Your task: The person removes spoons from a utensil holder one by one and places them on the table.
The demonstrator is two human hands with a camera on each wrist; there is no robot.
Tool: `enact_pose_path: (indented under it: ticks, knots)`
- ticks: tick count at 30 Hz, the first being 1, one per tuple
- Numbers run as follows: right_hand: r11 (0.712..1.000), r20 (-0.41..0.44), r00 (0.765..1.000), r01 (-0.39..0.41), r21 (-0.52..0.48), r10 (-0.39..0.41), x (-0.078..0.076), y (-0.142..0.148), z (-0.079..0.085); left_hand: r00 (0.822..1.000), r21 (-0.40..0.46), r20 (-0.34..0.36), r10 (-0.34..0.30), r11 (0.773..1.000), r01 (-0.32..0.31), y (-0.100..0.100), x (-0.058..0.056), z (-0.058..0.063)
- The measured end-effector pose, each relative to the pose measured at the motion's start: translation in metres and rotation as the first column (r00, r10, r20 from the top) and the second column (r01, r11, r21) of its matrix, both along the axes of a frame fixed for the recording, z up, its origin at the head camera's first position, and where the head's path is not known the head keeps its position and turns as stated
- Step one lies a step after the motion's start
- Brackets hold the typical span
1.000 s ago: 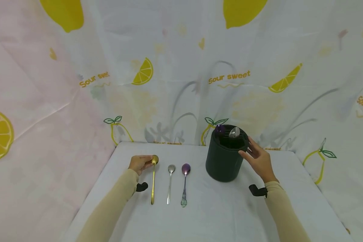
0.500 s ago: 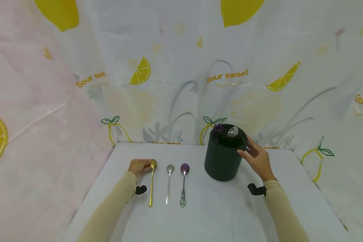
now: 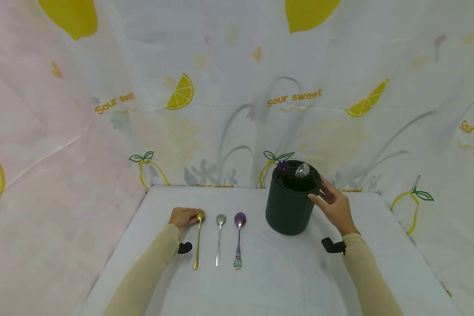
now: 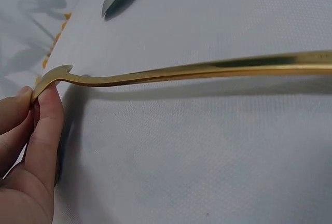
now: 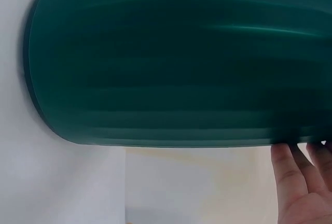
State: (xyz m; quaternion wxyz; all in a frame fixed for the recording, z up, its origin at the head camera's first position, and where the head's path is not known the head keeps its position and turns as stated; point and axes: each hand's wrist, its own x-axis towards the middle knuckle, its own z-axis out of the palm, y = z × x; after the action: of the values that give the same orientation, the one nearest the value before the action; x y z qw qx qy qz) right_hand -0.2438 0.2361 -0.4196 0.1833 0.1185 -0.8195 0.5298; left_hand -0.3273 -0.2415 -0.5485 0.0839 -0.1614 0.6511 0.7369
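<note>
My left hand (image 3: 182, 217) pinches the bowl of a long gold spoon (image 3: 199, 245) between thumb and fingers. In the left wrist view the gold spoon (image 4: 171, 72) runs close over the white cloth, its shadow just beside it. To its right lie a silver spoon (image 3: 220, 219) and a purple spoon (image 3: 240, 218) with an ornate handle, all bowl-end away from me. At the right, my right hand (image 3: 335, 210) touches the side of a dark green round utensil holder (image 3: 288, 210), thumb near the front rim. Its straight fingertips (image 5: 282, 151) meet the wall in the right wrist view.
Inside the holder stand another purple spoon (image 3: 283, 166) and another silver spoon (image 3: 302, 170), bowls up. A white cloth covers the table (image 3: 284, 272). A lemon-printed curtain (image 3: 221, 52) rises behind the table's back edge.
My left hand has brought the gold spoon down slightly toward me, into line with the other spoons. My right hand stays at the holder. The head view has shifted a little.
</note>
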Motion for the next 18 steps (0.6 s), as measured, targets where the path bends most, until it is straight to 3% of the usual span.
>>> enact_pose_path:
  ticks: [4,8,12,16,18]
  knots:
    - [1.0,-0.013,1.0,-0.003,0.001,0.003,0.0,0.001,0.001,1.0,-0.052,-0.021,0.002,0.999,-0.003,0.002,0.001,0.004]
    - [1.0,-0.013,1.0,-0.005,0.003,0.005,0.0,0.002,0.001,0.998,-0.214,-0.047,-0.03,0.977,0.019,0.003,0.004,0.007]
    - [1.0,-0.014,1.0,-0.01,0.0,0.01,0.0,0.001,0.0,0.995,-0.402,-0.087,-0.037,0.916,-0.001,0.001,0.007,0.004]
    - [1.0,-0.014,1.0,-0.008,-0.002,0.008,0.001,0.001,-0.001,0.991,-0.573,-0.135,-0.022,0.818,-0.06,0.0,0.011,0.0]
    - [1.0,-0.018,1.0,-0.009,0.0,0.009,0.0,0.002,-0.002,0.988,-0.617,-0.152,-0.018,0.783,-0.081,0.0,0.012,-0.002]
